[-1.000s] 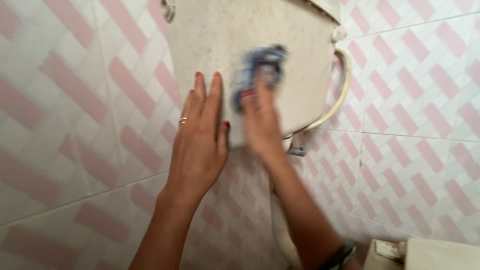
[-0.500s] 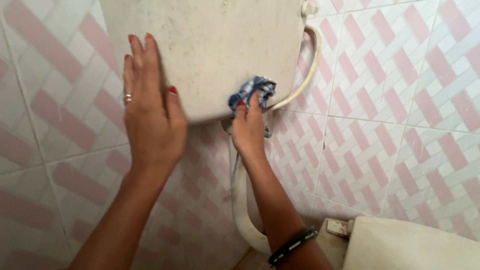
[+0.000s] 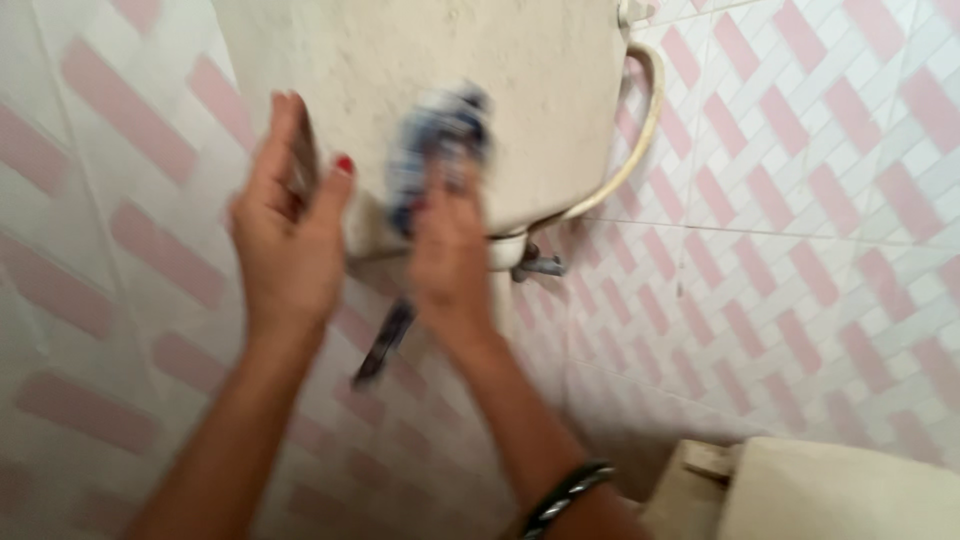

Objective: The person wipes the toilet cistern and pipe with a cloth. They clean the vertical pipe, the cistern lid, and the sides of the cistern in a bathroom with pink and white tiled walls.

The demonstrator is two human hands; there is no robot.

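From the head view, I'm looking at a right hand [image 3: 450,250] pressed up against the front of a wall-mounted cistern [image 3: 520,90], its grip clenched round a blue-and-white cloth [image 3: 440,140] that sits bunched against the lower middle of the tank face, with a dark strip of it dangling below the tank's bottom edge. The left hand [image 3: 285,240] is just beside it at the tank's lower left corner, fingers spread and slack, nothing in its grip; I can't tell through the blur whether the palm is touching the tank or hanging just off it. To my eye the step in hand is rubbing down the tank front, and doing it well means keeping the cloth flat under the fingers, not balled, bracing the tank with the free hand so it doesn't rock on the wall, and working in overlapping passes down to the bottom lip, where the grime seems to gather. I'd keep that trailing end tucked in so it doesn't snag on the metal valve [image 3: 540,266] under the tank. The cistern itself looks off-white and mottled with grey speckling across its face, dull rather than glossy. A pale curved pipe [image 3: 640,140] loops off its right side against the pink-and-white tiled wall [image 3: 800,200]. Bottom right, the corner of a cream toilet lid [image 3: 850,490] shows, well apart from both hands, and a dark bangle [image 3: 565,492] rides on the right wrist.
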